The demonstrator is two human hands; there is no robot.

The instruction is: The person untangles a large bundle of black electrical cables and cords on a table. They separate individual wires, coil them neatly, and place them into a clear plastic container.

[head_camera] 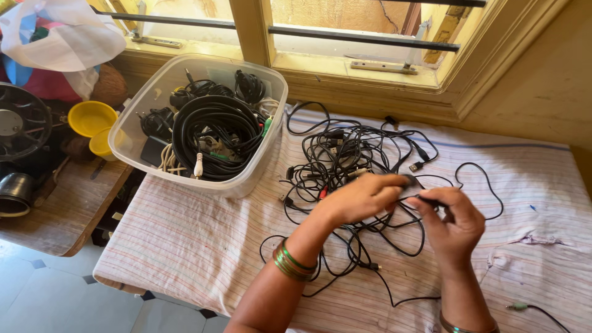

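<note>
A tangle of thin black cables [348, 154] lies on a striped cloth over the table [203, 240] below a window. My left hand [361, 197] and my right hand [453, 222] meet over the tangle's right side. Both pinch a small dark plug end of a black cable [412, 185] between fingertips. My left wrist wears green and gold bangles. Loose loops of cable trail under both forearms toward the front edge.
A clear plastic tub [259, 166] with coiled black cables and adapters stands at the table's back left. A wooden side table [68, 209] to the left carries yellow bowls [92, 117], a black fan and a dark cup. A green-tipped plug [517, 306] lies front right.
</note>
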